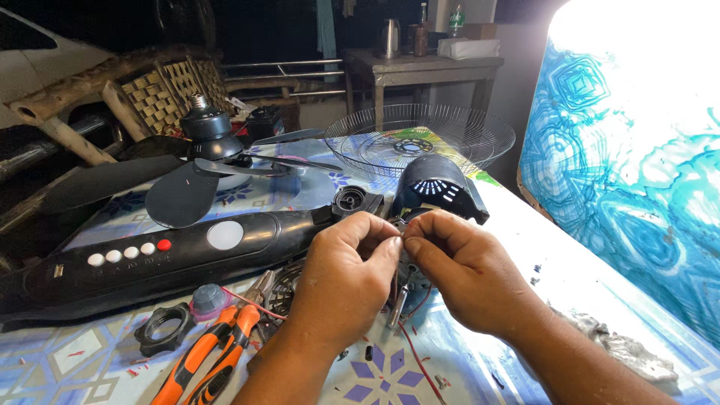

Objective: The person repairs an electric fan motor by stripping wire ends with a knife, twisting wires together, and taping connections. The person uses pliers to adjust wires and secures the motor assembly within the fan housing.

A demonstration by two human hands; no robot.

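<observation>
My left hand (346,274) and my right hand (465,274) meet at the fingertips over the table, pinching thin wires of a fan motor (409,289) that lies mostly hidden under them. The motor's metal shaft (397,307) and a red wire (416,356) show below my fingers. Just behind my hands sits the black motor cover (439,187) with vent slots. To the left lies the long black fan base (161,259) with white buttons and one red button.
Orange-handled pliers (214,356), a black ring nut (163,327) and a grey cap (209,301) lie at the front left. A black fan blade (199,187) and a wire fan guard (420,139) rest further back. A blue patterned surface (630,165) stands at the right.
</observation>
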